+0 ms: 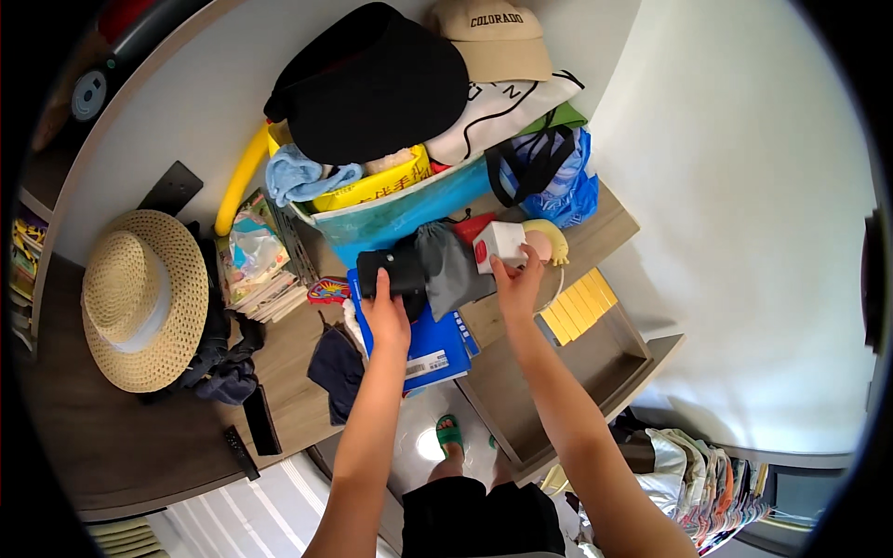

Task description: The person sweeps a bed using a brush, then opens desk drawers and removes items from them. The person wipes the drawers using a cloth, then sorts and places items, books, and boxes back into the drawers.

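My left hand (385,314) is closed on a black case (394,270), its thumb lying on the front and the other fingers hidden behind. A small white box (502,243) with a red round mark is pinched in my right hand (519,284). Between the two hands sits a dark grey drawstring pouch (449,270). Beneath the black case lie blue flat folders or books (435,352) on the wooden desk (307,346). Just beyond the white box are a red item (474,226) and a yellow rounded object (551,238).
An open drawer (549,400) juts out toward me, with yellow boxes (579,307) at its far end. A stuffed blue bag (400,219) with a black visor (372,84) and a beige cap (493,42) stands behind. Leftward are magazines (256,265) and a straw hat (144,299).
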`<state>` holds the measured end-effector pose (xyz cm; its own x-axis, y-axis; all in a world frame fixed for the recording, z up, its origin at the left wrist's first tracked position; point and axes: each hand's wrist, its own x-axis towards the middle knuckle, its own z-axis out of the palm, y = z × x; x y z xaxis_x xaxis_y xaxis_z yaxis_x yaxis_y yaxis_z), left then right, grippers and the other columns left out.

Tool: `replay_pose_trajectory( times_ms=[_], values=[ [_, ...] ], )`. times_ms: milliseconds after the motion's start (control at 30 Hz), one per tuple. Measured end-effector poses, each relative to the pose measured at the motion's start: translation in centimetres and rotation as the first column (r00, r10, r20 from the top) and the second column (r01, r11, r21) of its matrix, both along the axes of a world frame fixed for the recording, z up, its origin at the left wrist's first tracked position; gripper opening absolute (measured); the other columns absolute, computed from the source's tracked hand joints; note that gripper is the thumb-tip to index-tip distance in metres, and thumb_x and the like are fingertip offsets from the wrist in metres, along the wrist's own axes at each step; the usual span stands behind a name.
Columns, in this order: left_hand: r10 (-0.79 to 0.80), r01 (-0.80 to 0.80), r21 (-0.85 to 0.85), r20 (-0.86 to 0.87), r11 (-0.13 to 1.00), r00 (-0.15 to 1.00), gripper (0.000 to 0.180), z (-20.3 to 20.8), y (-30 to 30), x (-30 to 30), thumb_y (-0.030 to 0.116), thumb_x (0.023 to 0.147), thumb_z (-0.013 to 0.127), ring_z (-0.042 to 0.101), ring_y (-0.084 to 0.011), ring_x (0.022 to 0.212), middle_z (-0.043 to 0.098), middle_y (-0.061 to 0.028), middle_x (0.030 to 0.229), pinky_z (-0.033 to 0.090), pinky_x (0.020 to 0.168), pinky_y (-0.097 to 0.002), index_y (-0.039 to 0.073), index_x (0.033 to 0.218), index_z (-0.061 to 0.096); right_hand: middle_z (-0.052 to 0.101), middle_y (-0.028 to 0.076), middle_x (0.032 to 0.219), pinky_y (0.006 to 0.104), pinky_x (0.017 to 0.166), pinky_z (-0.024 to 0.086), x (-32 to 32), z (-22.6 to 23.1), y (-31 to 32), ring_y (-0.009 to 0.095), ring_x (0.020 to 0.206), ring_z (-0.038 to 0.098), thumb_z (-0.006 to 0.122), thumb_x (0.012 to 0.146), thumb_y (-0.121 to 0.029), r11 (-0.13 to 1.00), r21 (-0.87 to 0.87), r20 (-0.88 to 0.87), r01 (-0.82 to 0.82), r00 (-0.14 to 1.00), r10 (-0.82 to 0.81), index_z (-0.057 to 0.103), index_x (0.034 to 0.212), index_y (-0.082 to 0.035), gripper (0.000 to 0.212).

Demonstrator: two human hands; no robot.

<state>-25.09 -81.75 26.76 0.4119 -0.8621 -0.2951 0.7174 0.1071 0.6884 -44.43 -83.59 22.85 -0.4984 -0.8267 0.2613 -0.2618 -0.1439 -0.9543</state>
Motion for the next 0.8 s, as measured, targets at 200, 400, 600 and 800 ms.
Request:
replay_pose_trajectory(
  times_ms=[200,400,600,800],
  values=[
    [0.131,-0.133,-0.031,0.495,0.991,0.859,0.045,-2.3,3.0,-0.3,0.007,0.086,0.054,0.043,-0.0164,0.108,0.046,-0.0075,0.121,0.033,0.093,-0.0297,0.004,0.126,0.036,0.045,0.014,0.112,0.0288,0.076,0.046,0.0,-1.3,3.6,0.022,0.090,0.054,0.054,0.075,0.003,0.984,-0.117,-0.075,-0.136,0.989,0.127,0.040,0.121,-0.001,0.048],
    [-0.070,0.274,-0.212,0.660,0.938,0.748,0.020,-4.7,11.7,-10.5,0.005,0.088,0.050,0.050,-0.0104,0.084,0.052,-0.0058,0.097,0.042,0.073,-0.0206,0.005,0.107,0.046,0.049,0.016,0.104,0.0332,0.081,0.043,-7.3,-6.3,11.9,0.027,0.092,0.051,0.054,0.073,0.004,0.985,0.164,-0.223,0.052,0.975,-0.015,0.046,0.110,-0.001,0.038],
    [-0.678,0.557,0.392,0.502,0.732,0.537,0.034,-13.3,14.6,-22.1,0.013,0.084,0.061,0.054,-0.0146,0.084,0.055,-0.0102,0.100,0.046,0.073,-0.0270,0.002,0.112,0.046,0.048,0.018,0.111,0.0372,0.089,0.039,-17.2,-8.3,11.2,0.034,0.101,0.048,0.058,0.075,-0.004,0.960,0.216,-0.477,0.180,0.877,-0.057,0.046,0.112,0.001,0.039],
    [-0.536,0.337,0.417,0.646,0.844,0.542,0.074,-19.2,8.6,-27.1,0.038,0.071,0.071,0.054,-0.0359,0.101,0.054,-0.0226,0.109,0.044,0.085,-0.0377,-0.005,0.120,0.037,0.052,0.020,0.107,0.0404,0.083,0.042,-22.6,-8.4,5.5,0.036,0.098,0.051,0.068,0.071,-0.028,0.929,0.367,-0.492,0.050,0.858,0.148,0.048,0.114,0.001,0.056]
  ],
)
